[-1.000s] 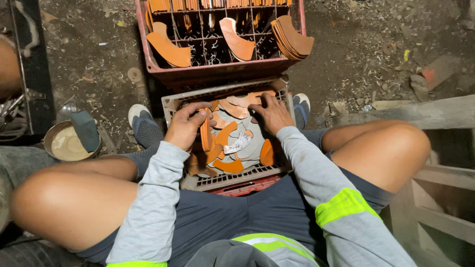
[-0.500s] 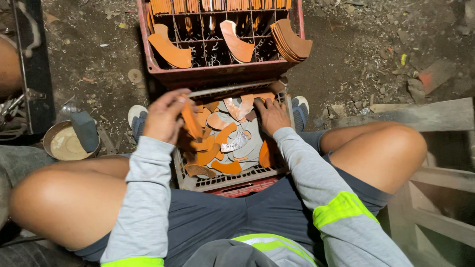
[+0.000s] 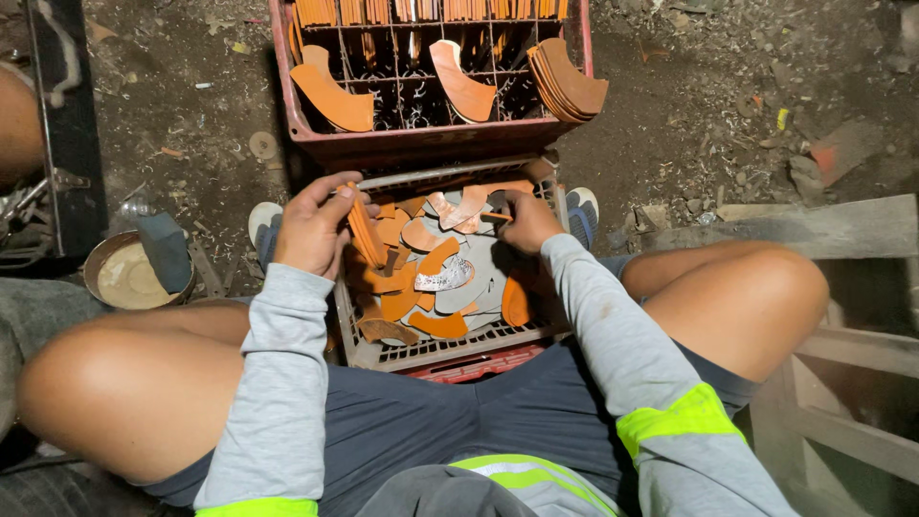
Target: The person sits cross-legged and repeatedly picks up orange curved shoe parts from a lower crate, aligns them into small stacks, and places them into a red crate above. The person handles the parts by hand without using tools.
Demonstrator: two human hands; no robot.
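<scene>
- The left hand (image 3: 311,230) is closed around a small stack of orange curved pieces (image 3: 364,230), held upright on edge at the left rim of the grey crate (image 3: 421,352).
- The right hand (image 3: 528,222) reaches into the far right part of the same crate, its fingers pinched on one loose piece (image 3: 469,206) in the pile.
- The grey crate sits between the person's knees, on top of a red one whose edge shows below it. It holds a loose heap of orange crescents, with one silvery piece (image 3: 445,278) near the middle.
- Just beyond it stands a red divided crate (image 3: 421,144). Stacks of orange pieces stand in its far compartments, a fanned stack (image 3: 570,81) leans at its right end, and two larger crescents lie across the dividers.
- On the dirt floor to the left stands a round tin (image 3: 124,278) with a dark tool (image 3: 165,251) resting in it.
- A wooden board (image 3: 814,225) lies to the right.
</scene>
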